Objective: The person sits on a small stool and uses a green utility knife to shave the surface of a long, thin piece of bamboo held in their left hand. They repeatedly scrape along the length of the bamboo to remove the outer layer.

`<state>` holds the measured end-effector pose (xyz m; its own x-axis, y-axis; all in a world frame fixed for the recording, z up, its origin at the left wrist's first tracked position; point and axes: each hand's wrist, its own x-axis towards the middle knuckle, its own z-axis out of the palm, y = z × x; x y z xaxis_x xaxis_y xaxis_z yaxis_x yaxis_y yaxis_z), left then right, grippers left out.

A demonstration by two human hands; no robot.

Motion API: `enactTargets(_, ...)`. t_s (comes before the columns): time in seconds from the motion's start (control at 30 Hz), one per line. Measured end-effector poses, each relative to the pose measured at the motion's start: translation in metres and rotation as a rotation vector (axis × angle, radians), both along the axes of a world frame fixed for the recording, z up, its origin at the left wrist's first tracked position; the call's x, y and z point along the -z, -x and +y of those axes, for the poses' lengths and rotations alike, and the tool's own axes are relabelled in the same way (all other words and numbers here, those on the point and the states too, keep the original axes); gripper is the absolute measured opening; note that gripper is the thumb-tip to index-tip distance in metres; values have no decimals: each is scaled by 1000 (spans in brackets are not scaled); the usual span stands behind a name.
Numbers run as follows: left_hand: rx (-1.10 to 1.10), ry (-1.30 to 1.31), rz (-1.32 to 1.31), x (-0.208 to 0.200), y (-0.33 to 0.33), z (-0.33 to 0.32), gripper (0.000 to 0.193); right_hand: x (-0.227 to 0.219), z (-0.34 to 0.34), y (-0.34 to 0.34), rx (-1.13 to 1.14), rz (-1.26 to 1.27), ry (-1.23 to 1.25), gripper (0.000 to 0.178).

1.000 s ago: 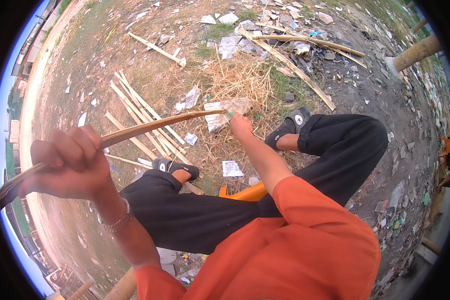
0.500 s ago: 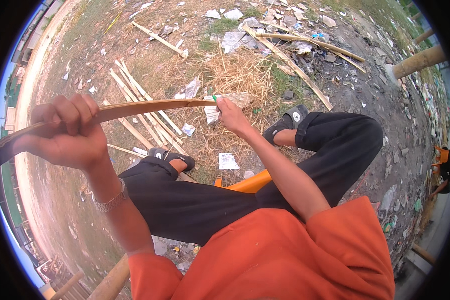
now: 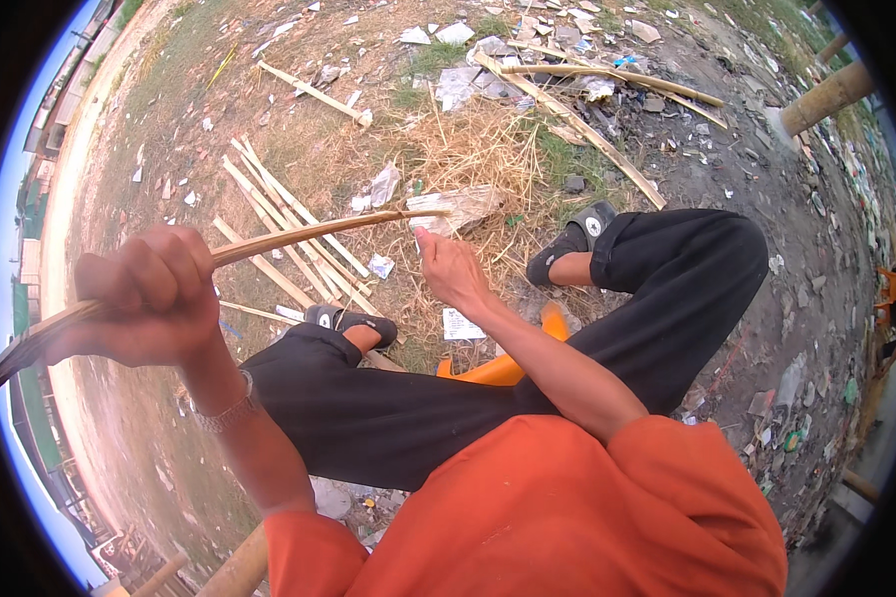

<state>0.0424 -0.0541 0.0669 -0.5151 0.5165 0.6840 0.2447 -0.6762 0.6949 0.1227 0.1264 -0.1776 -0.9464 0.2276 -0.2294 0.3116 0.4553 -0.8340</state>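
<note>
My left hand [image 3: 149, 294] is raised on the left, its fingers wrapped round a long bamboo strip [image 3: 314, 232]. The strip slants up to the right, and its frayed tip hangs over the straw. Just below that tip is my right hand [image 3: 453, 269], closed with the thumb uppermost, a small gap away from the strip. What its fingers hold is mostly hidden; only a small pale bit shows at the fingertips.
Several split bamboo strips [image 3: 269, 204] lie beyond my left foot. Longer bamboo pieces [image 3: 577, 134] rest at the far right among rubble. Dry straw [image 3: 478, 149] covers the ground ahead. An orange plastic piece [image 3: 498, 371] shows between my legs; a bamboo post [image 3: 828, 98] stands right.
The strip has turned from its broad face to a narrow edge. My right hand has come off its tip and dropped slightly; the green bit at its fingertips no longer shows. My left hand sank a little.
</note>
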Motion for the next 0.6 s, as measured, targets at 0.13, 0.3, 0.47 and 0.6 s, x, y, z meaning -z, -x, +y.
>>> enactTargets(0.13, -21, 6, -23, 0, 7, 0, 59, 31, 7, 9, 101, -62, 15, 61)
enactTargets(0.3, -41, 3, -46, 0, 2, 0, 59, 22, -1, 5, 25, -137, 83, 65)
enactTargets(0.47, -22, -11, -45, -3, 10, 1, 59, 31, 1, 17, 63, -86, 67, 66)
enactTargets(0.6, -1, -21, -66, -4, 16, -3, 60, 40, 12, 22, 45, -189, 26, 65)
